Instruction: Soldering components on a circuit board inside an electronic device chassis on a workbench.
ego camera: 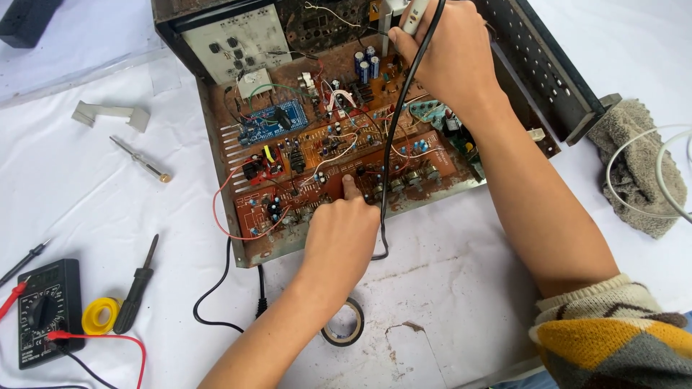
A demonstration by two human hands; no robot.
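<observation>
An opened, rusty electronics chassis (216, 137) lies on a white sheet, showing brown circuit boards (317, 180) and a blue board (270, 119). My left hand (342, 227) rests on the front brown board, its index finger pressing down on it. My right hand (440, 57) is over the back of the chassis, gripping a white soldering iron (412, 16) whose black cord (393, 144) runs down across the boards to the front edge.
A black multimeter (47, 310) with red and black leads sits at the left front, beside a yellow tape roll (99, 315) and a black screwdriver (137, 288). A small screwdriver (140, 160), black tape roll (346, 324), grey rag (638, 166) and white cable (649, 173) lie around.
</observation>
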